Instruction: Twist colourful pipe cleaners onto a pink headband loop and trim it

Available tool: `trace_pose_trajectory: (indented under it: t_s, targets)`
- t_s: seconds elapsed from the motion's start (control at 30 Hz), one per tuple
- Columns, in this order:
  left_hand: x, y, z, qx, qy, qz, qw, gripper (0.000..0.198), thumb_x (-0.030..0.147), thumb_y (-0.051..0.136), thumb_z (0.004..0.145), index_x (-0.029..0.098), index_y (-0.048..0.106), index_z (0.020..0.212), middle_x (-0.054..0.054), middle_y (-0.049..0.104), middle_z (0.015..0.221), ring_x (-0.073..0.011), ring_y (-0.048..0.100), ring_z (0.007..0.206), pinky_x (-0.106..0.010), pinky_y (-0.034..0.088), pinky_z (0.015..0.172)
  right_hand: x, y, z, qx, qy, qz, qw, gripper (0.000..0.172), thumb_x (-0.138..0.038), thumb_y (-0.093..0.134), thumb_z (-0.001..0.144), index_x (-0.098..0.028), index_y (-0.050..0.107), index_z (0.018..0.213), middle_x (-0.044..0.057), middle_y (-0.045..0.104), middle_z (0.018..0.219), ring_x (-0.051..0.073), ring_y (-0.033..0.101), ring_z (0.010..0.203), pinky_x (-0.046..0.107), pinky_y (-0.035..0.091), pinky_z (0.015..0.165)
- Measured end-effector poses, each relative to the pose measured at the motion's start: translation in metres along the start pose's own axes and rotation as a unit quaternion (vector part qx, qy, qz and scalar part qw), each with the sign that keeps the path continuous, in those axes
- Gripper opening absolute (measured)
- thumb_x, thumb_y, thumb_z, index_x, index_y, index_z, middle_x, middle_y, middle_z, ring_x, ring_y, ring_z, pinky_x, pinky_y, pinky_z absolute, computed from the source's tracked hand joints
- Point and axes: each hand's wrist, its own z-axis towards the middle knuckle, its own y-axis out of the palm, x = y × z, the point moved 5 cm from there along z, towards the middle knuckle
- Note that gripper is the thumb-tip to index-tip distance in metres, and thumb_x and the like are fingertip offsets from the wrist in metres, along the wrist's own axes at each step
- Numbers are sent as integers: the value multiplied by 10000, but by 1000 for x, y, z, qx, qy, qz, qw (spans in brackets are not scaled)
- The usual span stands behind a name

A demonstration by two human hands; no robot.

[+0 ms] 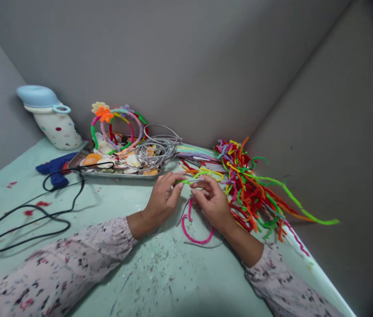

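My left hand (162, 198) is closed, thumb and forefinger pinching a bright green pipe cleaner (185, 181) on a thin grey wire (193, 180). Close beside it, my right hand (213, 202) is also closed, its fingertips around the same wire; the exact grip is partly hidden by the fingers. A loose stretch of green arcs just above the right fingers. Below and between the hands, a pink pipe cleaner (197, 241) lies in an open curve on the table, and more grey wire runs alongside it.
A metal tray (123, 177) holds patches, a grey wire coil (160, 149) and headbands (140, 127) with flowers. A blue glue gun (56, 169) with a looping black cord (69, 224) and a white bottle (56, 127) stand left. Pipe cleaners (242, 185) pile up right, near scissors (206, 164).
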Motion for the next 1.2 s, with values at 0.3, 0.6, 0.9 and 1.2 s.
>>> trace_pose_trajectory:
  t_s: [0.3, 0.6, 0.9, 1.2]
  targets:
    - [0, 7, -2, -54, -11, -50, 997, 145, 225, 425, 921, 177, 554, 966, -55, 630, 966, -192, 562, 908, -328, 431, 824, -13, 0, 0, -28, -53, 39, 997, 297, -290, 643, 813, -241, 587, 1101, 97, 528, 1302, 190, 659, 922, 323, 540, 761]
    - [-2, 12, -3, -92, -29, -87, 991, 142, 233, 425, 930, 183, 547, 982, -14, 588, 879, -156, 531, 811, -280, 406, 753, -14, -6, 1, -30, -20, 135, 990, 230, -275, 696, 769, -233, 546, 937, 37, 618, 1083, 150, 624, 821, 265, 520, 644]
    - [-5, 11, -3, -75, -44, -103, 991, 154, 250, 420, 937, 178, 544, 993, -32, 613, 934, -164, 557, 858, -286, 417, 780, -9, 0, -2, -38, -19, 72, 997, 431, -268, 704, 774, -268, 515, 1161, 18, 684, 905, 167, 650, 753, 301, 524, 682]
    - [1, 10, -2, -76, 8, -71, 995, 197, 222, 415, 943, 174, 574, 1049, -69, 647, 1103, -199, 575, 1023, -333, 410, 895, -15, -1, -3, -36, -106, -76, 991, 125, -224, 638, 821, -207, 649, 945, 34, 675, 871, 174, 644, 782, 302, 518, 706]
